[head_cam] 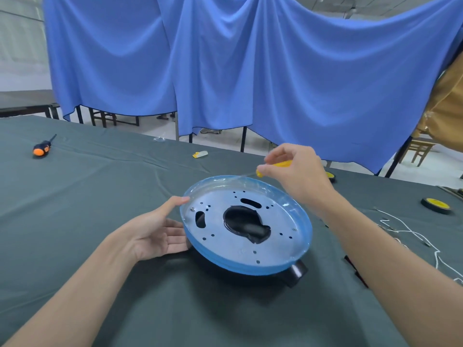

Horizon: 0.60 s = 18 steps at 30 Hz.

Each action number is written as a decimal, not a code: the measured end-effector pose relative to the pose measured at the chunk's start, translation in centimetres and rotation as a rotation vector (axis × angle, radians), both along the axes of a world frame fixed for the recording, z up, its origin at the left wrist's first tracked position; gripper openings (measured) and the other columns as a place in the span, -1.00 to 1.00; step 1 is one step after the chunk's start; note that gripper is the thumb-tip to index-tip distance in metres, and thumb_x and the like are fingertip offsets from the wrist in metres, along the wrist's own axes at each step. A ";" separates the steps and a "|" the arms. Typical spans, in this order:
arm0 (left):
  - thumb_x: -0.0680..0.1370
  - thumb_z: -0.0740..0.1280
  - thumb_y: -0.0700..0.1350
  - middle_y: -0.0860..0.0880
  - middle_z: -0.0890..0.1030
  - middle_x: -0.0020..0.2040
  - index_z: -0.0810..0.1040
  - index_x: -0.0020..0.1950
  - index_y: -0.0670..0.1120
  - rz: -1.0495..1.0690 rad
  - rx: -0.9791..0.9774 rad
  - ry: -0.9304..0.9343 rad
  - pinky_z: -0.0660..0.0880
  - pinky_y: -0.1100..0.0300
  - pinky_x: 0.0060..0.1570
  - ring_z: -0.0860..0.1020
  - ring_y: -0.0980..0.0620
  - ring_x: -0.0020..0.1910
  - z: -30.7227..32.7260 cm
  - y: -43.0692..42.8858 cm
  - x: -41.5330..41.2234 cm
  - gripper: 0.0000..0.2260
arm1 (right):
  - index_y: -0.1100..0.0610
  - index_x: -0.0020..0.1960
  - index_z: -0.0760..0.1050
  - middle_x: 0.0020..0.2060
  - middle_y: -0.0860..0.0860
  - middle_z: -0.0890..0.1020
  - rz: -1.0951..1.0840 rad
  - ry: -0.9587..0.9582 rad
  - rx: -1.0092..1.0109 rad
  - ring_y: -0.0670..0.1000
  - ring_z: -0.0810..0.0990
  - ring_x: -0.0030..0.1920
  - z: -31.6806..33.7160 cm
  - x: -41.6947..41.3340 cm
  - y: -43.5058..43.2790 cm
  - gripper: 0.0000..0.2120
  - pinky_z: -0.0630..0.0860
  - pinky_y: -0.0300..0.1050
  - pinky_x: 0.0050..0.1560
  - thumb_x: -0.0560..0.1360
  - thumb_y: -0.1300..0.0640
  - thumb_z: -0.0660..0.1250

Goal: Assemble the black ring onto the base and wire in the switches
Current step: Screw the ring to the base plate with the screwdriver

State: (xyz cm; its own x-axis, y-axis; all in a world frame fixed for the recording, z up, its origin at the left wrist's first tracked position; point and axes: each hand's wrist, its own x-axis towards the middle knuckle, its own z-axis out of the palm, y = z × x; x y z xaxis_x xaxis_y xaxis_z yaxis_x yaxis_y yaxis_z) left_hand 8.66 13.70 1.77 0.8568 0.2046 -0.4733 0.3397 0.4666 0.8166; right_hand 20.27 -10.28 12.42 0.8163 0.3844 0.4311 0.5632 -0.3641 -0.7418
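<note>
The base (233,249), a round perforated plate under blue film, is seen tilted on a black part beneath it, taken to be the black ring (297,272), near the middle of the cloth-covered table (100,196). Because the plate is propped at an angle and not seated flat, it could be slid or rocked off the ring if it is pressed on one side, and the holes could be thrown out of line. The thin shaft of the yellow-handled screwdriver (283,163) is held just above the far rim, so the film could be scratched or the tip could skid off a screw if it is driven at a slant. A small screw-like fastener near the left slot might be shaken loose and lost on the dark cloth. The white wires (436,259) lie loose by the right forearm and could be dragged by it; no switches can be made out. The left hand (160,229) is laid palm up with straight fingers against the plate's left edge, nothing being grasped. The right hand (298,171) is raised over the far rim, its fingers pinched round the screwdriver's handle, wrist bent downward.
</note>
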 end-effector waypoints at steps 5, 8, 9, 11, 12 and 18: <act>0.07 0.69 0.08 -0.34 0.63 0.12 0.43 0.29 -0.39 -0.084 -0.003 -0.014 0.64 -0.01 -0.16 0.67 -0.24 0.05 -0.3 -0.3 0.4 -0.03 | 0.05 -0.06 0.52 -0.26 0.04 0.70 0.177 0.160 0.208 0.07 0.65 -0.30 0.0 -0.8 3.1 -0.74 0.60 0.00 -0.11 0.35 0.19 0.55; 0.13 0.63 0.09 -0.32 0.64 0.12 0.44 0.30 -0.37 -0.112 0.021 -0.001 0.65 -0.02 -0.12 0.67 -0.23 0.03 0.0 -0.4 0.9 -0.09 | 0.05 -0.04 0.49 -0.26 0.03 0.67 0.199 0.109 0.193 -0.12 0.55 -0.40 -0.5 -0.7 4.8 -0.81 0.49 -0.15 -0.23 0.43 0.17 0.48; 0.14 0.61 0.10 -0.31 0.65 0.12 0.44 0.31 -0.35 -0.131 0.040 0.012 0.65 -0.02 -0.10 0.67 -0.22 0.01 0.3 -0.3 1.0 -0.11 | 0.06 -0.01 0.49 -0.23 0.04 0.67 0.202 0.088 0.178 -0.12 0.56 -0.37 -0.6 -0.6 5.3 -0.82 0.50 -0.17 -0.23 0.46 0.17 0.46; 0.15 0.57 0.18 -0.25 0.66 0.10 0.48 0.29 -0.32 -0.182 0.113 0.057 0.64 -0.01 -0.06 0.66 -0.19 -0.05 1.0 -0.2 1.4 -0.13 | 0.09 0.04 0.50 -0.20 0.04 0.66 0.209 0.049 0.152 -0.06 0.59 -0.28 -0.9 -0.7 6.2 -0.82 0.56 -0.13 -0.17 0.48 0.16 0.43; 0.15 0.54 0.25 -0.23 0.66 0.05 0.53 0.24 -0.30 -0.207 0.161 0.077 0.64 0.01 -0.07 0.66 -0.17 -0.09 1.4 -0.2 1.6 -0.14 | 0.09 0.05 0.50 -0.20 0.03 0.65 0.219 0.030 0.145 -0.04 0.59 -0.26 -1.0 -0.7 6.5 -0.82 0.58 -0.11 -0.16 0.48 0.17 0.43; 0.27 0.20 0.53 -0.02 0.50 -0.34 0.52 -0.37 -0.04 -0.241 0.520 0.156 0.20 0.22 -0.43 0.35 0.05 -0.44 2.8 -0.4 2.6 -0.38 | 0.07 0.05 0.49 -0.27 -0.07 0.60 0.260 -0.045 0.202 -0.07 0.59 -0.27 -0.6 -1.0 7.6 -0.82 0.60 -0.04 -0.17 0.49 0.19 0.41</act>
State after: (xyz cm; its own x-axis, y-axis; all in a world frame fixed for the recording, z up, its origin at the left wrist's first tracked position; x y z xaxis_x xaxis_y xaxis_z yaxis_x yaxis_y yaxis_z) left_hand 11.24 13.27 4.57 0.8363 0.2517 -0.4870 0.5206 -0.0862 0.8494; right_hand 19.27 -2.68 11.87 0.6806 0.4809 0.5528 0.6516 -0.0522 -0.7568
